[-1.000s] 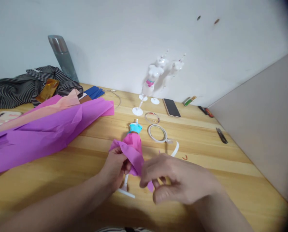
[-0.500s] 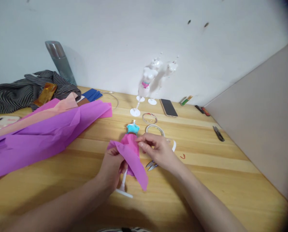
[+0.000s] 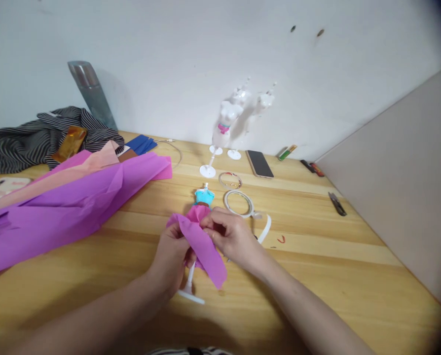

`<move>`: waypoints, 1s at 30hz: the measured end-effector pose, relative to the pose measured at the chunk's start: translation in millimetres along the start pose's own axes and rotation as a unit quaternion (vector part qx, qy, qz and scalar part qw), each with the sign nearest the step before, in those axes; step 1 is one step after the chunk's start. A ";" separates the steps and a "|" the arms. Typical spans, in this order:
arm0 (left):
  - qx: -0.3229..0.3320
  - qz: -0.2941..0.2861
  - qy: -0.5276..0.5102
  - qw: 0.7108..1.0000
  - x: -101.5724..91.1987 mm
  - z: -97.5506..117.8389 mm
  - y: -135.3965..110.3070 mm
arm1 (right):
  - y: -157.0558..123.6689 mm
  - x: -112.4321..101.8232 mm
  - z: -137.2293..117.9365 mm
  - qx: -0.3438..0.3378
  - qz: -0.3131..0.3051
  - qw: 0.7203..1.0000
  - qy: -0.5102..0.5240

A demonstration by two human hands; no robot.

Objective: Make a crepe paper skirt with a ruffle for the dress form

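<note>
A small dress form point(image 3: 204, 197) in a turquoise top, brown waistband and pink skirt tilts on its white stand in front of me. Across its skirt lies a piece of purple crepe paper point(image 3: 208, 256), its loose end hanging to the right. My left hand point(image 3: 172, 254) is closed on the purple paper near the stand's stem; some of its fingers are hidden behind the paper. My right hand point(image 3: 231, 234) pinches at the paper's upper edge, just below the waistband. Snips under the right hand are almost wholly covered.
White dress forms point(image 3: 226, 118) stand by the wall. Tape rolls point(image 3: 238, 203), a phone point(image 3: 260, 164) and a cutter point(image 3: 338, 204) lie on the table. At left are large crepe paper sheets point(image 3: 76, 212), striped cloth point(image 3: 17, 138) and a bottle point(image 3: 92, 93).
My right hand has moved slightly left and down, from the pink skirt's right side onto the purple paper, covering most of the snips. My left hand stays nearly in place.
</note>
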State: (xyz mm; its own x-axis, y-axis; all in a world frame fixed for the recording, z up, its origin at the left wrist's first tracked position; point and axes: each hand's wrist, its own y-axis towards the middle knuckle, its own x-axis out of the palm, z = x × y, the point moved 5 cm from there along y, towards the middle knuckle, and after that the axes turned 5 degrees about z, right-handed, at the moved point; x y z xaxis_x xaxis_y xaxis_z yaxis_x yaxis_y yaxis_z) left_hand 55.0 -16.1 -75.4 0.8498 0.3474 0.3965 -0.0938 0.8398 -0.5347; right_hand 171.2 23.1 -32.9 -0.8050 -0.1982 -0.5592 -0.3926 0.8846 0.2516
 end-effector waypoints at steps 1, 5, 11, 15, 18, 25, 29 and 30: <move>-0.006 0.002 -0.008 1.000 0.4 0.6 -0.1 | -0.3 0.9 0.5 0.000 -0.006 1.000 0.003; -0.032 -0.007 -0.031 0.999 1.3 -0.1 0.4 | -1.5 2.0 0.5 0.005 -0.016 1.000 0.000; -0.070 -0.017 -0.057 0.996 -2.2 -5.9 2.0 | -0.2 2.2 -0.5 0.010 -0.010 1.000 -0.010; -0.099 -0.046 -0.067 0.992 -0.7 -6.9 0.1 | 0.1 1.7 -0.7 0.014 -0.015 1.000 -0.011; -0.109 -0.058 -0.073 0.990 0.6 -6.4 -2.5 | 0.1 1.0 -0.9 0.019 -0.019 1.000 -0.013; -0.124 -0.083 -0.068 0.986 2.8 -6.6 -6.4 | 0.2 0.8 -0.4 0.015 -0.021 0.999 -0.022; -0.112 -0.109 -0.069 0.985 3.6 -3.8 -6.8 | 0.5 -1.8 -2.5 0.004 -0.009 1.000 -0.026; -0.122 -0.106 -0.072 0.984 2.3 -4.1 -6.9 | 0.6 -2.1 -3.7 -0.002 -0.010 1.000 -0.026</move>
State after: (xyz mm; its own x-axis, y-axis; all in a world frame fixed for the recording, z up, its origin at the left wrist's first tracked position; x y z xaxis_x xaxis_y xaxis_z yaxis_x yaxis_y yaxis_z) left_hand 59.8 -22.8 -73.9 0.7524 0.2449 0.6115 0.2203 0.7813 -0.5840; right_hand 171.1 22.4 -28.6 -0.7726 -0.1938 -0.6046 -0.4103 0.8791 0.2425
